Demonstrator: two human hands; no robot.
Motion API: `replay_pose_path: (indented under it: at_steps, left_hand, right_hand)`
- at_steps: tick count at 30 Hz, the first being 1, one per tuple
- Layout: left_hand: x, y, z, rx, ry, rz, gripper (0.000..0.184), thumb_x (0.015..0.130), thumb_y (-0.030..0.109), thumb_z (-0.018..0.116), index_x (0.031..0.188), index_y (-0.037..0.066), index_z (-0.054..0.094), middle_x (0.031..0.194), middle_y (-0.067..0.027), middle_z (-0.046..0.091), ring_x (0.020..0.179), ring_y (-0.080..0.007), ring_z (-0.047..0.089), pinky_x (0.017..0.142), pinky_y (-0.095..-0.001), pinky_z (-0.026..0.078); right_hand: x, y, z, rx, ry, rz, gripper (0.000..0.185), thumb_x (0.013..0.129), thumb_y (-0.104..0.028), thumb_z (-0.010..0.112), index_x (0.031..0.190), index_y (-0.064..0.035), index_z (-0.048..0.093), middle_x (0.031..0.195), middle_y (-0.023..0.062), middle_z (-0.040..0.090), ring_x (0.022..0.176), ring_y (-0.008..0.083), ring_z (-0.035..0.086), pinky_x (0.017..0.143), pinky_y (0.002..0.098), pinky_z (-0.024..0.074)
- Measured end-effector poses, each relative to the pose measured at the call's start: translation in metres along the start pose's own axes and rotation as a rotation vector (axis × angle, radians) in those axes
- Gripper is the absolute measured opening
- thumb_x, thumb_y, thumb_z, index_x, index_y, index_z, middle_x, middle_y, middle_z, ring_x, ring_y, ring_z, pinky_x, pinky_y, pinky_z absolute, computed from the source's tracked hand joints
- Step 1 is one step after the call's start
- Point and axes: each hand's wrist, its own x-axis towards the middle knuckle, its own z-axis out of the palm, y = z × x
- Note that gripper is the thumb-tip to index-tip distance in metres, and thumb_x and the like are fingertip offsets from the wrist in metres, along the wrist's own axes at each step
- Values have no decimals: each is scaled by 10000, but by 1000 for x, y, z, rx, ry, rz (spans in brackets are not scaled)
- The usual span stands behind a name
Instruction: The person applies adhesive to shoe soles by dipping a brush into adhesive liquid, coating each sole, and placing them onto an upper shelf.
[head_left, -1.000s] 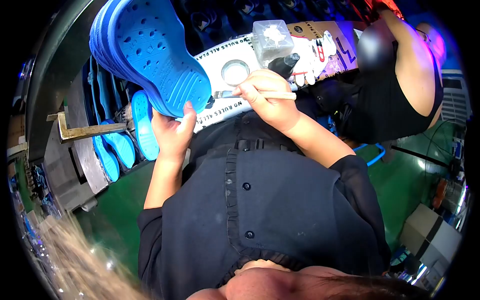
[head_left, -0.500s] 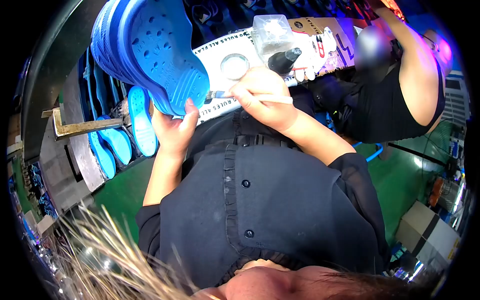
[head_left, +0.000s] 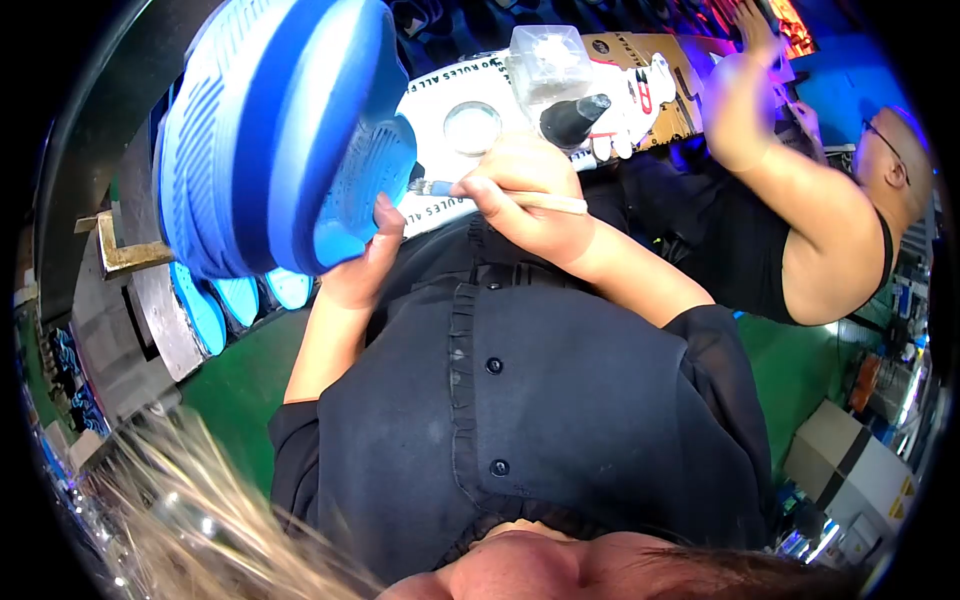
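Note:
My left hand (head_left: pixel 365 265) grips the heel end of a large blue shoe sole (head_left: pixel 270 130), which is tilted so its ridged side wall faces me. In my right hand (head_left: pixel 530 195) is a brush (head_left: pixel 545 202) with a pale handle. Its bristles are beside the sole's edge, and whether they touch it I cannot tell. Behind my right hand a round clear dish (head_left: pixel 472 127) rests on the white printed surface (head_left: pixel 425 108). A black cone-shaped bottle (head_left: pixel 572 121) stands near a clear square container (head_left: pixel 550 68).
White gloves (head_left: pixel 640 110) lie beside red-handled snips (head_left: pixel 643 92) on cardboard (head_left: pixel 675 105). More blue insoles (head_left: pixel 198 305) sit at the left, near a metal bracket (head_left: pixel 135 255). A co-worker (head_left: pixel 800 205) is at the right.
My left hand has tilted the blue sole, turning its inner face away and its side wall toward me. The brush has stayed near the edge. The co-worker has shifted, one arm raised.

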Motion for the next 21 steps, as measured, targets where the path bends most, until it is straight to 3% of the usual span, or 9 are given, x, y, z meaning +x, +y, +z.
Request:
replay_pose_path:
  at_steps: [6, 11, 14, 15, 16, 17, 18, 19, 21]
  left_hand:
    - [5, 0, -7, 243, -83, 176, 209, 749, 87, 586, 942, 10, 608, 846, -111, 619, 735, -247, 606, 656, -335, 480]
    - [8, 9, -7, 230, -103, 61, 256, 782, 174, 602, 995, 31, 602, 922, -114, 620, 821, -254, 610, 716, -344, 480]
    - [13, 17, -5, 71, -64, -63, 341, 750, 95, 636, 1063, -11, 550, 977, -148, 603, 873, -246, 595, 809, -317, 446]
    - [23, 22, -11, 184, -83, -17, 342, 743, 60, 639, 1056, -32, 534, 959, -146, 600, 884, -215, 579, 819, -309, 434]
    - [30, 29, -12, 82, -94, -109, 454, 746, 50, 631, 1153, -20, 443, 1041, -148, 560, 938, -205, 547, 839, -336, 425]
    - [32, 17, -10, -73, 11, 10, 558, 747, 37, 610, 1230, 3, 332, 1161, -164, 473, 1007, -221, 508, 870, -362, 409]
    - [49, 23, -14, -124, -22, 2, 688, 752, 46, 588, 1315, 34, 191, 1249, -166, 379, 1069, -243, 464, 904, -377, 387]
    - [69, 45, -9, -160, 74, -30, 711, 761, 86, 574, 1345, 30, 172, 1263, -168, 371, 1093, -253, 454, 930, -384, 375]
    - [110, 73, -1, -434, 25, 8, 728, 766, 158, 552, 1355, -14, 159, 1290, -179, 354, 1138, -286, 443, 961, -398, 363]
  right_hand:
    - [-7, 0, -8, 105, 82, 126, 138, 787, -91, 587, 674, -31, 640, 637, 57, 621, 594, 200, 587, 569, 286, 432]
    - [-14, -1, -20, 147, 112, 228, 224, 884, -100, 484, 780, 56, 606, 724, 98, 599, 651, 157, 564, 599, 255, 437]
    - [-20, 2, -28, 114, 118, 313, 216, 887, -85, 462, 790, 52, 598, 725, 96, 594, 639, 150, 562, 586, 247, 436]
    - [-25, 8, -30, 88, 134, 296, 206, 883, -73, 453, 784, 47, 586, 712, 93, 587, 636, 142, 562, 577, 239, 438]
    - [-29, 10, -30, 130, 183, 309, 195, 876, -68, 453, 777, 43, 579, 705, 89, 582, 631, 138, 560, 568, 239, 440]
    - [-31, 11, -32, 136, 211, 316, 192, 871, -68, 459, 770, 42, 580, 697, 88, 581, 614, 137, 557, 557, 241, 439]
    - [-34, 13, -35, 139, 239, 319, 189, 866, -68, 465, 763, 40, 580, 689, 86, 580, 598, 136, 554, 547, 242, 437]
    - [-36, 16, -37, 107, 242, 318, 189, 861, -65, 470, 747, 37, 580, 672, 85, 576, 581, 137, 550, 536, 246, 435]
    - [-36, 14, -49, 88, 220, 362, 204, 848, -66, 487, 693, 31, 578, 619, 84, 566, 539, 149, 545, 509, 257, 425]
